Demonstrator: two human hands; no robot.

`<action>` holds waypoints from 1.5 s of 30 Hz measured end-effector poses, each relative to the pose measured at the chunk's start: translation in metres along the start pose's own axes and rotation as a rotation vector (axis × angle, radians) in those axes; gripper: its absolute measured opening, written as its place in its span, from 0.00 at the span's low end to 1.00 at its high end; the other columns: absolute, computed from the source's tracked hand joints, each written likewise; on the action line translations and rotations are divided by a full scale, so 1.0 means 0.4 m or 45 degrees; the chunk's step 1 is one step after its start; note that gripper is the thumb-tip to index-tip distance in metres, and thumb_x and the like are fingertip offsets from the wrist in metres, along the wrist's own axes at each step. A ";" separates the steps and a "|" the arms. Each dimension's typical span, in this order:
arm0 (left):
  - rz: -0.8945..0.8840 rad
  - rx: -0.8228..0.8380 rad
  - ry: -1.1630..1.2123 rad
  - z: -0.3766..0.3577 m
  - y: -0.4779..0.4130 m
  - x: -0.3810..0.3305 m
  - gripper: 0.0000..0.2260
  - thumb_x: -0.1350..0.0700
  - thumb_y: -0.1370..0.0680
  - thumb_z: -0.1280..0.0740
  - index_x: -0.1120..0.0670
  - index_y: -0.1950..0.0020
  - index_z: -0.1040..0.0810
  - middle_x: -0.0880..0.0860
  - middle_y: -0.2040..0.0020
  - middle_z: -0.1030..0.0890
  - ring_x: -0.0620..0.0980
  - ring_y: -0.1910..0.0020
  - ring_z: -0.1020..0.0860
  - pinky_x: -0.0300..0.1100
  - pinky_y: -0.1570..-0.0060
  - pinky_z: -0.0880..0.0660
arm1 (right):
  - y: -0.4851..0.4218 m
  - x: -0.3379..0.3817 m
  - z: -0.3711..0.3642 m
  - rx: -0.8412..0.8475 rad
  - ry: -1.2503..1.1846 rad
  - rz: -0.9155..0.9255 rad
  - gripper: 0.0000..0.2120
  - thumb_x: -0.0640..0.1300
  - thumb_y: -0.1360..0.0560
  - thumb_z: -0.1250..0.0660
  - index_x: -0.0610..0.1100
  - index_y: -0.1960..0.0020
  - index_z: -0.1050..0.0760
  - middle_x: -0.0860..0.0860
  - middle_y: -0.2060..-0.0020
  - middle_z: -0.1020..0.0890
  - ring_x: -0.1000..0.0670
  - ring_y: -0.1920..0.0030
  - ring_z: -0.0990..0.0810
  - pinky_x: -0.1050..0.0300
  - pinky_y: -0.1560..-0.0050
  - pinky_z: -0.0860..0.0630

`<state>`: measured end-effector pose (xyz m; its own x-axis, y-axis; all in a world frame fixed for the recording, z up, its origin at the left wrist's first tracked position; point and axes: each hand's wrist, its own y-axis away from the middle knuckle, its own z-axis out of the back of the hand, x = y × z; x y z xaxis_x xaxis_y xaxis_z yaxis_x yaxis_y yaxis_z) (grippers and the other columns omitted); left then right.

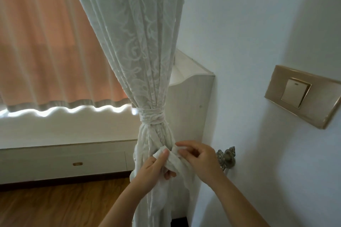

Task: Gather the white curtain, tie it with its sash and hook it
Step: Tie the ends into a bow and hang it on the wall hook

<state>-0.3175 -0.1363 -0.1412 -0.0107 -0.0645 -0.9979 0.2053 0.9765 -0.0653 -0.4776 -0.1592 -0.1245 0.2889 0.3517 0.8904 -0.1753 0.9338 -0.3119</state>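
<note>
The white lace curtain (pixel 136 42) hangs gathered into one bunch. A white sash (pixel 151 115) is wound around it several times at mid height. Below that wrap, both my hands hold the loose end of the sash (pixel 175 162). My left hand (pixel 156 167) grips it from the left with the thumb on top. My right hand (pixel 199 156) pinches it from the right with its fingertips. A metal curtain hook (pixel 227 157) sticks out of the white wall just right of my right hand, with nothing on it.
A peach curtain (pixel 46 42) covers the window behind. A white cabinet panel (pixel 190 108) stands behind the bunch. A low white drawer unit (pixel 64 160) runs along the left over a wooden floor (pixel 55 206). A beige light switch (pixel 297 96) sits on the wall.
</note>
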 end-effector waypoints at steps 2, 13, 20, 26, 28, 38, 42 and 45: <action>0.009 -0.035 0.030 0.002 0.002 -0.002 0.17 0.48 0.21 0.45 0.57 0.62 0.24 0.51 0.69 0.22 0.45 0.69 0.23 0.41 0.60 0.23 | 0.003 -0.001 0.011 0.138 0.114 0.071 0.15 0.46 0.28 0.29 0.67 0.51 0.22 0.62 0.63 0.20 0.60 0.59 0.23 0.70 0.56 0.27; 0.042 -0.068 -0.114 0.006 0.007 -0.009 0.18 0.47 0.21 0.44 0.55 0.61 0.21 0.49 0.67 0.18 0.44 0.64 0.19 0.34 0.60 0.23 | -0.014 0.003 0.015 -0.094 0.102 -0.157 0.08 0.46 0.23 0.36 0.52 0.61 0.27 0.53 0.65 0.19 0.59 0.67 0.21 0.68 0.65 0.24; 0.038 -0.268 -0.171 -0.010 -0.006 -0.006 0.15 0.53 0.21 0.39 0.55 0.68 0.26 0.46 0.77 0.26 0.40 0.76 0.29 0.31 0.74 0.30 | 0.023 0.024 -0.022 -0.075 -0.166 0.024 0.03 0.43 0.28 0.29 0.49 0.60 0.20 0.56 0.67 0.16 0.58 0.63 0.19 0.68 0.59 0.24; 0.165 -0.295 -0.018 -0.004 -0.018 -0.008 0.15 0.50 0.22 0.37 0.59 0.62 0.19 0.50 0.72 0.22 0.44 0.71 0.24 0.37 0.67 0.25 | 0.042 -0.014 -0.065 -0.278 0.607 0.695 0.05 0.47 0.30 0.32 0.47 0.58 0.22 0.53 0.65 0.19 0.57 0.61 0.26 0.69 0.57 0.29; 0.205 -0.272 0.019 0.000 -0.021 -0.011 0.14 0.48 0.23 0.36 0.55 0.53 0.16 0.52 0.62 0.16 0.46 0.62 0.19 0.41 0.57 0.22 | 0.046 -0.025 -0.074 -0.274 0.689 0.771 0.05 0.45 0.30 0.31 0.46 0.55 0.23 0.52 0.63 0.20 0.56 0.59 0.27 0.70 0.53 0.32; 0.134 0.003 0.212 0.036 0.001 -0.011 0.15 0.53 0.28 0.32 0.52 0.42 0.20 0.57 0.45 0.17 0.52 0.44 0.19 0.43 0.45 0.23 | 0.038 -0.042 -0.034 -0.113 0.307 0.466 0.06 0.42 0.32 0.30 0.53 0.59 0.19 0.57 0.58 0.20 0.59 0.53 0.24 0.68 0.48 0.30; 0.089 0.025 0.095 0.042 0.003 -0.010 0.11 0.58 0.26 0.30 0.52 0.44 0.19 0.56 0.47 0.16 0.52 0.45 0.19 0.43 0.46 0.22 | 0.045 -0.021 -0.026 0.073 -0.036 0.107 0.16 0.38 0.31 0.29 0.55 0.51 0.28 0.55 0.52 0.21 0.57 0.54 0.22 0.66 0.51 0.25; 0.057 0.015 0.045 0.037 0.006 -0.009 0.15 0.60 0.32 0.26 0.53 0.46 0.20 0.54 0.48 0.17 0.50 0.47 0.19 0.41 0.51 0.21 | 0.033 -0.006 -0.018 0.281 -0.021 0.032 0.20 0.39 0.29 0.31 0.58 0.44 0.29 0.57 0.48 0.21 0.59 0.51 0.22 0.66 0.53 0.25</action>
<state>-0.3023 -0.1366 -0.1377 -0.0358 -0.0134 -0.9993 0.2181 0.9757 -0.0209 -0.4738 -0.1473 -0.1330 0.2666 0.3719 0.8892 -0.3848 0.8869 -0.2556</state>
